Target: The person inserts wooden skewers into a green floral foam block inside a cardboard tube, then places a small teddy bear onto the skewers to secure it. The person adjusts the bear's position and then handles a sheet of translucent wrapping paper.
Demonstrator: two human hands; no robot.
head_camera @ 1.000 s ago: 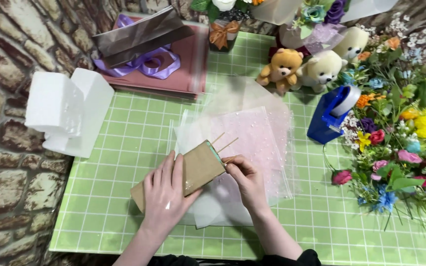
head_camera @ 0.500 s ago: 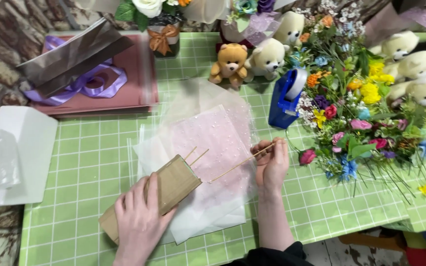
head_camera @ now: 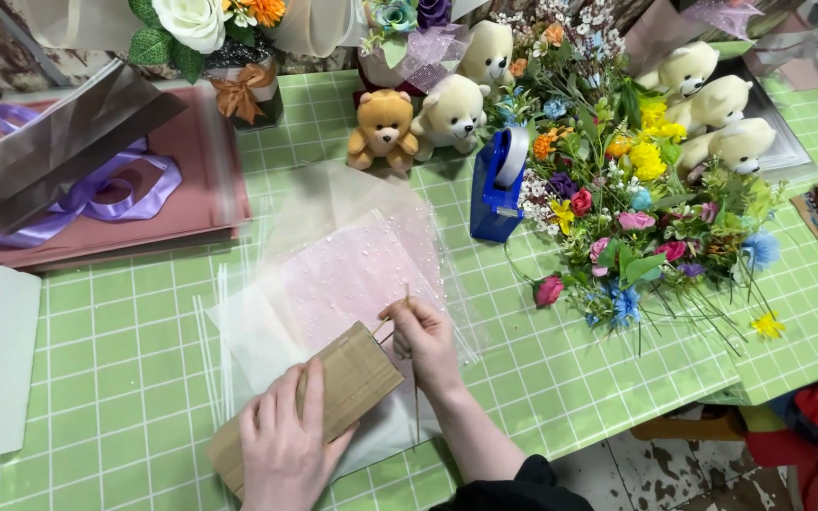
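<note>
Hands: left hand [head_camera: 286, 445] flat on brown packet [head_camera: 319, 402]; right hand [head_camera: 423, 341] pinching thin stick [head_camera: 413, 378].

Left hand [head_camera: 286, 445] flat, palm down; right hand [head_camera: 425, 343] pinched shut

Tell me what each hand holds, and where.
Left hand presses flat on the brown paper packet, near its middle. Right hand pinches a thin wooden stick near its upper end.

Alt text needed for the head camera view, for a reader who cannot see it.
The left hand presses a brown cardboard packet onto a green gridded mat while the right hand pinches a thin wooden skewer. Behind lie sheer pink wrapping sheets, a blue tape dispenser, teddy bears and artificial flowers.
</note>
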